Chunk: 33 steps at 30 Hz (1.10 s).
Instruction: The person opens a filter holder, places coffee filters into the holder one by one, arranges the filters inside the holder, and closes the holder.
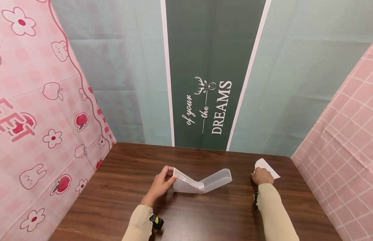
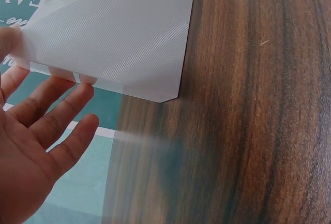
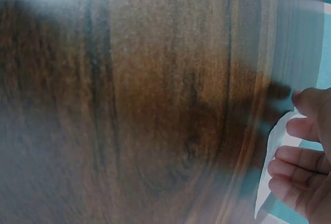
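Note:
A translucent white plastic case (image 1: 187, 183) stands on the table with its hinged lid (image 1: 214, 180) swung out to the right, the two parts making a wide V. White edges, perhaps sheets, show inside the left part. At that part's outer end my left hand (image 1: 161, 183) pinches the wall between thumb and fingers. In the left wrist view the ribbed side of the case (image 2: 119, 32) lies above the left hand (image 2: 46, 131). Farther right, my right hand (image 1: 262, 176) holds a piece of white paper (image 1: 269, 167), whose edge shows behind the curled fingers in the right wrist view.
The brown wood-grain table (image 1: 222, 217) lies under both hands. A green printed cloth (image 1: 216, 50) hangs behind it. Pink cloths hang at the left (image 1: 62, 134) and right (image 1: 349, 144). A dark device sits on each wrist.

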### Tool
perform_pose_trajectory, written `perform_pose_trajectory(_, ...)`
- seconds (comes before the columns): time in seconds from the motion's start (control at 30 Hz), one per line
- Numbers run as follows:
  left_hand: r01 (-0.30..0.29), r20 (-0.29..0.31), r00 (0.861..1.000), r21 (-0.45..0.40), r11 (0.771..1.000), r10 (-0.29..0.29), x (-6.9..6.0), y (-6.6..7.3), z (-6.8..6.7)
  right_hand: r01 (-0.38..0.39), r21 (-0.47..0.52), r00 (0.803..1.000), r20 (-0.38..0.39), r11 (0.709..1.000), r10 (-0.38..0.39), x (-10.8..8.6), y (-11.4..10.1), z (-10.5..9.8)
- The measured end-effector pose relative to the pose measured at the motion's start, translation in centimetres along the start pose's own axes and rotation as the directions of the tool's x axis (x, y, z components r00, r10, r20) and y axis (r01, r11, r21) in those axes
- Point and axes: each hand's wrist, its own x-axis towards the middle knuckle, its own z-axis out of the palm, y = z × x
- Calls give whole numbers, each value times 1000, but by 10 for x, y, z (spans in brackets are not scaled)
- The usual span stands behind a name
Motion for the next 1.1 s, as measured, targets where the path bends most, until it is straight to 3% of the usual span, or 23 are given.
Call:
perform_pose_trajectory(0.2,-4,6,1000,3,1000,4,0,1,0,-23,-13,1000,16,1000,23,0,1,-2)
perform_pose_trajectory(0.47,36,20,999,-2,999,-36,0,2,0,-28,11,999,35,1000,28,-3,5,2)
perform_pose_trajectory(0.83,25,23,999,-2,1000,-25,2,1,0,-30,4,999,-13,1000,30,0,9,1)
perform_pose_trajectory(1.1,43,16,999,-5,999,-43,0,1,-1,-56,29,998,4,998,56,1,6,1)
